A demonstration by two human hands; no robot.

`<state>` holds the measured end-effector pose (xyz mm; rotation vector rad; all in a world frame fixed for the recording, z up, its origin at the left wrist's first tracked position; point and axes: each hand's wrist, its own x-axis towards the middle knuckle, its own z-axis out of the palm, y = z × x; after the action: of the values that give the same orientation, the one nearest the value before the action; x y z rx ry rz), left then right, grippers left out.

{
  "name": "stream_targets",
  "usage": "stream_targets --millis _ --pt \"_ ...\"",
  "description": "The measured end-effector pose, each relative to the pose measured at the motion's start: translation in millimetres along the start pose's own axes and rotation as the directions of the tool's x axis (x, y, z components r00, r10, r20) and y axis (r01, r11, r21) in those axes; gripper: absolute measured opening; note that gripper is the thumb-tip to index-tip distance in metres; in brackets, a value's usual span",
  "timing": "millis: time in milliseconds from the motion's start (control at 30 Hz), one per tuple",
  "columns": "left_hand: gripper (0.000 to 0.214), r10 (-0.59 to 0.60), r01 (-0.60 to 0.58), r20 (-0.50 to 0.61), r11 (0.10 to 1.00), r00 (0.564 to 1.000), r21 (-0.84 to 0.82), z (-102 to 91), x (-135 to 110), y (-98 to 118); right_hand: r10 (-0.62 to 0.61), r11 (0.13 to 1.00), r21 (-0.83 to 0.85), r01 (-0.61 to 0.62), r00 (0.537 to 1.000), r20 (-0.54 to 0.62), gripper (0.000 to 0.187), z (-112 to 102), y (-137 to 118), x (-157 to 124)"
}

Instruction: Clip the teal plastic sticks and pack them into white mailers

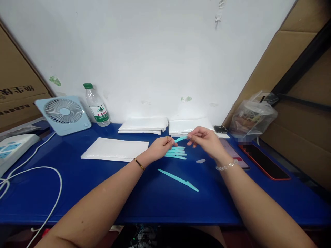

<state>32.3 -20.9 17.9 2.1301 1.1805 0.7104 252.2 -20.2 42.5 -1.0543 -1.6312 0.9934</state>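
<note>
A slim turquoise eyebrow razor (180, 139) is stretched between my two hands above the table. My left hand (162, 147) is closed on its handle end. My right hand (203, 139) pinches the other end with thumb and forefinger, hiding the tip. Just below, several more turquoise razors (178, 152) lie side by side, their handles partly behind my left hand. Nearer to me, a single razor (178, 179) lies slanted on the blue table (108, 196). A small translucent blade cover (200, 161) rests under my right hand.
One white padded mailer (113, 148) lies left of my hands; stacked mailers (143, 124) are against the wall. At left stand a blue fan (64, 112), a bottle (97, 106) and a power strip (12, 148) with white cable. Phones (263, 160) and a bagged cup (253, 115) are at right.
</note>
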Motion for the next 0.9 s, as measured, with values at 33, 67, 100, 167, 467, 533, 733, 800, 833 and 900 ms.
stream_targets --millis 33,67,100,167,467,533,733,800,833,900 --pt "0.043 0.027 -0.024 -0.03 0.996 0.999 0.081 0.0 0 -2 0.023 0.996 -0.083 -0.021 0.999 0.022 0.032 -5 0 0" --pt "0.039 0.058 -0.047 -0.059 0.984 0.997 0.174 0.1 1 -4 0.055 0.982 -0.182 -0.043 0.997 0.062 0.033 -11 0 0" --pt "0.034 0.083 -0.061 -0.074 0.962 0.994 0.265 0.3 2 -5 0.097 0.955 -0.29 -0.058 0.988 0.122 0.033 -19 0 0" --pt "0.027 0.091 -0.063 -0.05 0.913 0.995 0.403 0.6 2 -8 0.214 0.863 -0.502 -0.047 0.936 0.279 0.031 -34 2 0" --pt "0.038 0.191 -0.303 0.433 0.931 0.881 0.206 -0.9 -17 28 0.444 0.646 -0.762 0.045 0.789 0.424 0.01 -36 14 0" --pt "0.029 0.162 -0.317 0.544 0.926 0.823 0.204 3.1 -21 34 0.456 0.698 -0.716 -0.022 0.785 0.42 0.014 -38 12 -1" --pt "0.013 0.018 -0.144 0.397 0.946 0.917 0.29 5.3 -17 26 0.426 0.885 -0.426 -0.186 0.693 0.581 0.029 -48 -5 -7" --pt "0.014 -0.011 -0.083 0.331 0.96 0.944 0.268 2.1 -13 23 0.419 0.898 -0.392 -0.202 0.667 0.616 0.029 -47 -9 -9" --pt "0.015 -0.016 -0.065 0.31 0.966 0.951 0.25 0.6 -12 21 0.417 0.9 -0.385 -0.204 0.661 0.624 0.029 -46 -9 -9" --pt "0.015 -0.017 -0.047 0.291 0.976 0.956 0.21 -1.5 -10 20 0.418 0.9 -0.387 -0.203 0.656 0.628 0.029 -44 -9 -9"
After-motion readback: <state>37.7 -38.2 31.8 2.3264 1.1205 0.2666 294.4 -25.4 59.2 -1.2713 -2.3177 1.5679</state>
